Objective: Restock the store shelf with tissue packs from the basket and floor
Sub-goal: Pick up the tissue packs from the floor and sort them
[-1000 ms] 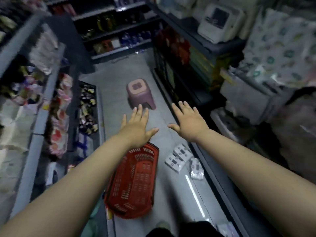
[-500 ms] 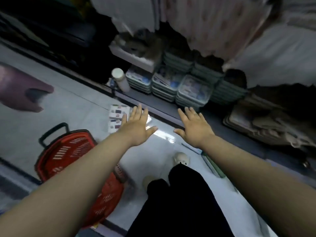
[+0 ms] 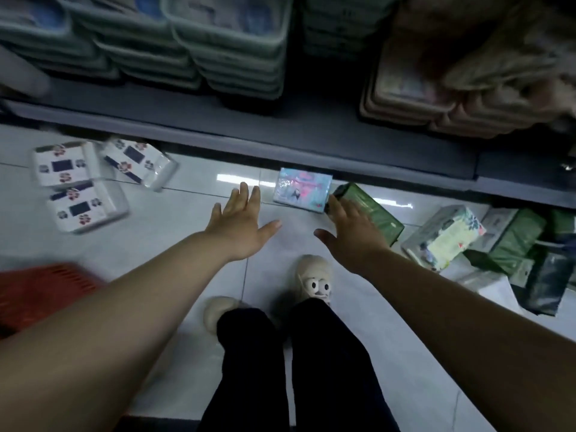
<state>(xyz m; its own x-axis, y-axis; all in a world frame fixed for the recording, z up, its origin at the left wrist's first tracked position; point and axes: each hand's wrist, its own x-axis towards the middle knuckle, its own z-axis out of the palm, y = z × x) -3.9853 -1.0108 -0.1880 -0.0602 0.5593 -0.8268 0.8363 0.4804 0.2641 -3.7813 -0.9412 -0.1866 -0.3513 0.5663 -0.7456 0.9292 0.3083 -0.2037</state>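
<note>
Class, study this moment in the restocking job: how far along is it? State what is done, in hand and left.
Done: no pack visibly shelved. In hand: nothing; left hand and right hand are open, the right over the green pack, no grip yet. Left: three white flowered packs, the blue-pink pack, the floral pack lie on the floor; what the red basket holds is unseen.

Well beyond the left hand (image 3: 240, 226) stand stacks of pale green plastic trays (image 3: 237, 57), and beyond the right hand (image 3: 352, 235) sits a lower stack of beige trays (image 3: 405, 101). Just behind the right hand, toward the person, is a cream shoe (image 3: 313, 275) with cartoon eyes. A second cream shoe (image 3: 215, 311) lies behind the left hand, both below dark trouser legs (image 3: 327, 353).
</note>
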